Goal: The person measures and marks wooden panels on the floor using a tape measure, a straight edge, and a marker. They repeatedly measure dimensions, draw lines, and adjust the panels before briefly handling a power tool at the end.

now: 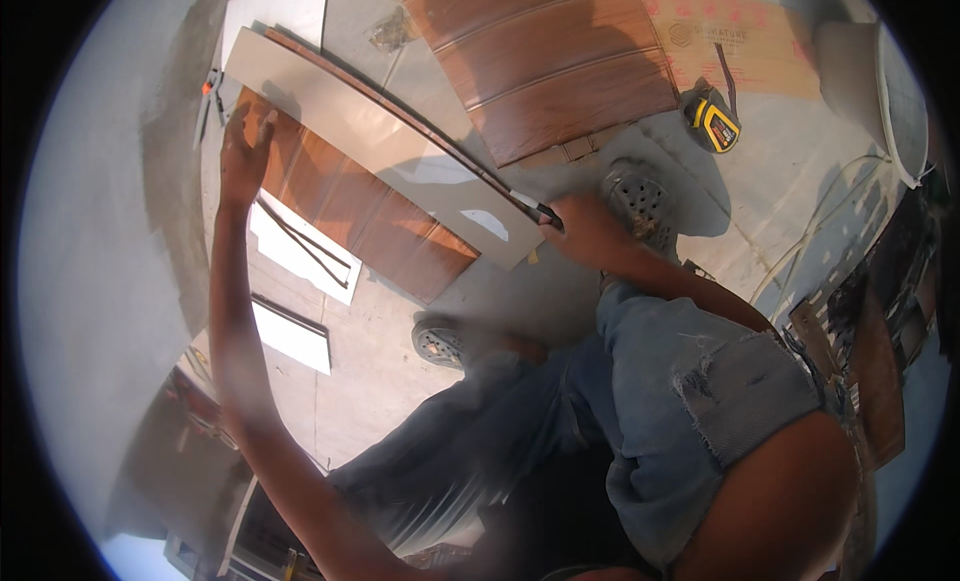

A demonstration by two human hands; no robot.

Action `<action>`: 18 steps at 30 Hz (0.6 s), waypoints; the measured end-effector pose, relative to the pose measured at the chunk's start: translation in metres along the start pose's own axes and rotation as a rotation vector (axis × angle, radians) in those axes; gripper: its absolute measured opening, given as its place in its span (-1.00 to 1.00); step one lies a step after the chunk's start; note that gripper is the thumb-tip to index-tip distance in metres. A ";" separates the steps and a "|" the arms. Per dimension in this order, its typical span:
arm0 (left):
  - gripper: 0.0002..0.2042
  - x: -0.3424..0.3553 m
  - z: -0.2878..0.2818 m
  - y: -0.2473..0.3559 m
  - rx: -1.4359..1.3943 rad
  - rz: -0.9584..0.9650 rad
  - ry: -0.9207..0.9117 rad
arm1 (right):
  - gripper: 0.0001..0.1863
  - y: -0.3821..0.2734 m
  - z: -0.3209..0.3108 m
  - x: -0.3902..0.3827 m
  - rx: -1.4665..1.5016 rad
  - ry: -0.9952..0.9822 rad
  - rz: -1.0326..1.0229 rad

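Observation:
A long pale board (pixel 370 141) with a dark brown edge strip lies diagonally over a reddish wood-grain panel (pixel 340 201). My left hand (pixel 250 146) rests at the far left end of that panel, beside the board, with fingers apart. My right hand (pixel 580 231) is closed on a slim dark-handled tool (pixel 540 209) at the board's right end. The tool's type is hard to make out. Red-handled pliers (pixel 208 96) lie left of my left hand.
A larger wood-grain panel (pixel 540 41) lies beyond, with cardboard (pixel 770 61) and a yellow tape measure (pixel 714 121) right of it. White pieces (pixel 285 336) lie at lower left. My clog-covered feet (pixel 437 341) are on the floor; cables and scrap (pixel 850 331) sit far right.

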State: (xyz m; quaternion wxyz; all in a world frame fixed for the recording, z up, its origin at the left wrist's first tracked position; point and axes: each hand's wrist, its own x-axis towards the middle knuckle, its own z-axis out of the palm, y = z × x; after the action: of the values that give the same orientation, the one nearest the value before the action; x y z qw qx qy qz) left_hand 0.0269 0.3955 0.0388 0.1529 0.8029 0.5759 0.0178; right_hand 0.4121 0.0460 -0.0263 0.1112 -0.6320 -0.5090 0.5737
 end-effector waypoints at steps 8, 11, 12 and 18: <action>-0.03 0.051 0.069 -0.042 -0.055 -0.082 0.213 | -0.75 -0.004 -0.002 0.000 0.014 -0.004 0.023; 0.07 0.057 0.077 -0.015 0.028 -0.094 0.286 | -0.74 0.000 0.000 -0.002 0.008 0.033 0.024; 0.09 0.057 0.075 -0.011 0.041 -0.114 0.294 | -0.74 0.000 0.000 -0.003 0.015 0.028 0.021; 0.13 0.063 0.056 0.001 -0.137 -0.226 0.215 | -0.74 -0.004 -0.001 -0.001 0.026 0.019 0.008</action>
State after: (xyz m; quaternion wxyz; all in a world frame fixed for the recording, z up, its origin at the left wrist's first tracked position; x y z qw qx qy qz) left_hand 0.0606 0.4412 -0.0234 0.1460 0.7142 0.6730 0.1253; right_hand 0.4113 0.0475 -0.0221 0.1218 -0.6381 -0.4977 0.5748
